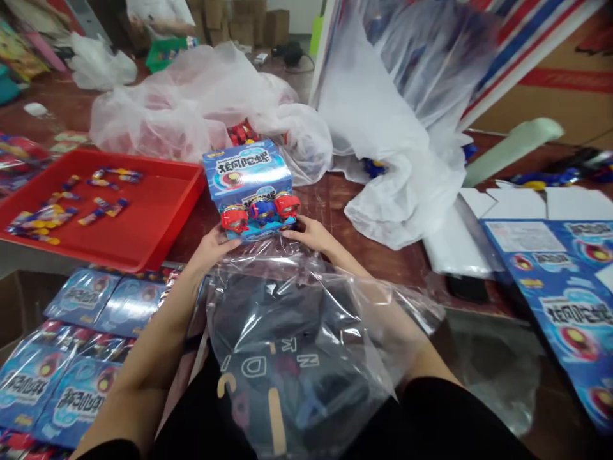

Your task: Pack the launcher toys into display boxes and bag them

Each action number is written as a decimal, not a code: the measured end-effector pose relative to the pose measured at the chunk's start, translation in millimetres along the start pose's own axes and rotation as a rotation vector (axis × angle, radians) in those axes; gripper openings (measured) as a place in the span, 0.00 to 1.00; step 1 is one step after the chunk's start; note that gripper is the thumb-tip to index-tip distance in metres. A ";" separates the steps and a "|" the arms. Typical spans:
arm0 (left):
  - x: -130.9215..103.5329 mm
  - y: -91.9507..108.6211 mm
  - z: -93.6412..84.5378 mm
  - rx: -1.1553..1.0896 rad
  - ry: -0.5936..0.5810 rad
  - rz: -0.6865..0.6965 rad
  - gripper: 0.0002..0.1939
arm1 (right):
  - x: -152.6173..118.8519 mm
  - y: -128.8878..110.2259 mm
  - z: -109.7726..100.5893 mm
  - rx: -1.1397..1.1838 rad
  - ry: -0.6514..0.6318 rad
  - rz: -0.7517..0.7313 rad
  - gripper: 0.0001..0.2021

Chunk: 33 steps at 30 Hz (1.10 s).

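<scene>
from the head view, here's the glossy blue printed cardboard box (246, 166), standing on the dark red-brown wooden counter (330, 207), straight ahead of the person. three round plastic toys, a red one (234, 218), a blue one (262, 209) and another red one (288, 206), sit along its front. looks light and fairly stiff, i'd judge, though thin card could crease under a hard squeeze; the low front corners seem the sound place to hold, clear of the toys. and the hands: left hand (211, 248) at the lower left corner, right hand (313, 234) at the lower right, both part open, fingers loosely bent, holding the box between them; how firmly, can't tell. nearer the body, a clear, crinkled plastic bag (306, 287) spreads between the forearms, likely soft and slippery. over to the left, a shallow red plastic tray (148, 220) carries small colourful pieces.
</scene>
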<state>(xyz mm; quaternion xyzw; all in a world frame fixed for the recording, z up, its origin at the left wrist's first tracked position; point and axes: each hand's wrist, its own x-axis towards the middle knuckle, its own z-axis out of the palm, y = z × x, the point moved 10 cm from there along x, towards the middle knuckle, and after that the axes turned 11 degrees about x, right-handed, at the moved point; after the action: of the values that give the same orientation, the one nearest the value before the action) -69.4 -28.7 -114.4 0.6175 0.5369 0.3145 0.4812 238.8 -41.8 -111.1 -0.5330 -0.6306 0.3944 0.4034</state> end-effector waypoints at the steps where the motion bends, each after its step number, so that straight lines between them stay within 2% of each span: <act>1: -3.4 -2.9 2.2 0.005 -0.019 0.006 0.46 | -5.8 0.5 4.1 0.028 -0.014 0.009 0.38; 4: -30.1 -12.1 8.1 0.062 -0.103 0.008 0.36 | -49.5 2.1 11.5 0.138 -0.054 0.053 0.38; 9: -90.0 -23.5 19.6 0.209 -0.340 0.055 0.29 | -160.0 2.2 12.8 0.261 -0.172 0.195 0.32; 12: -106.7 -26.9 18.7 0.522 -0.420 0.176 0.31 | -208.7 5.3 11.9 0.072 -0.279 0.321 0.30; 14: -110.4 -27.6 17.8 0.753 -0.435 0.318 0.25 | -226.0 2.1 7.8 -0.099 -0.311 0.323 0.22; 16: -112.5 -26.6 18.7 0.894 -0.414 0.491 0.19 | -229.7 -12.0 4.2 -0.204 -0.285 0.194 0.14; 18: -114.9 -28.2 22.9 0.963 -0.402 0.640 0.18 | -227.2 -25.7 7.1 -0.309 -0.264 0.031 0.12; 20: -115.8 -34.8 30.3 1.018 -0.427 0.722 0.17 | -221.9 -27.9 16.9 -0.492 -0.275 -0.073 0.12; 24: -110.3 -44.4 36.8 1.138 -0.430 0.764 0.18 | -206.8 -14.1 32.7 -0.810 -0.297 -0.101 0.08; 27: -110.7 -35.9 30.3 1.147 -0.434 0.787 0.18 | -200.2 -17.0 25.8 -0.820 -0.314 -0.082 0.10; 29: -116.1 -17.0 23.6 1.111 -0.455 0.836 0.18 | -196.4 -32.3 12.0 -0.697 -0.344 -0.100 0.10; 30: -119.7 -1.0 19.1 1.060 -0.451 0.876 0.18 | -193.3 -44.4 2.9 -0.587 -0.359 -0.128 0.10; 33: -127.2 61.0 0.9 0.761 -0.399 0.980 0.17 | -176.8 -85.6 -30.5 -0.190 -0.375 -0.239 0.10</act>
<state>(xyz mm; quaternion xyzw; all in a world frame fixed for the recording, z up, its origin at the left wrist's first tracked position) -75.2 -149.3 -41.5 0.9646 0.1671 0.1648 0.1201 255.6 -225.1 -36.3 -0.4077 -0.7872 0.3749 0.2712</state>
